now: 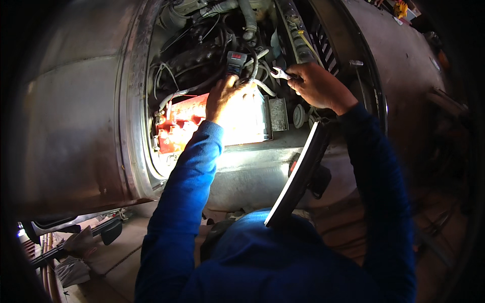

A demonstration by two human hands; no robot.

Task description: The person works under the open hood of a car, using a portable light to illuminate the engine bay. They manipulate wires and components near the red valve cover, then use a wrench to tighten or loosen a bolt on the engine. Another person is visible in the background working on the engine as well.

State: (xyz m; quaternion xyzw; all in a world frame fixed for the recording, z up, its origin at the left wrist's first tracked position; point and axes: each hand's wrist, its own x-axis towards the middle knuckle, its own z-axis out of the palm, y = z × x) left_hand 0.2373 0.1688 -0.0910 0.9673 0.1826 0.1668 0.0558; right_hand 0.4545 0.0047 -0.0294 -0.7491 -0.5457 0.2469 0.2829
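My right hand (321,88) grips an open-end wrench (279,74), its bright jaw pointing left over the engine bay. Closed round the lower end of a dark grey and black handheld device (236,61) is my left hand (225,101); a red patch shows at the device's top, and its exact kind is unclear. Below and beside that hand sits a red box with raised caps (177,123), which looks like a battery, its right part washed out by strong light. Some left fingers are lost in the glare. Grey hoses (265,88) and dark cables run between the hands.
A long lit work lamp (295,174) stands tilted between my forearms. Metal body panels flank the bay, a broad one (76,116) at left and another (399,50) at right. A radiator-like part with slats (323,43) lies beyond my right hand. Clutter lies on the floor at lower left.
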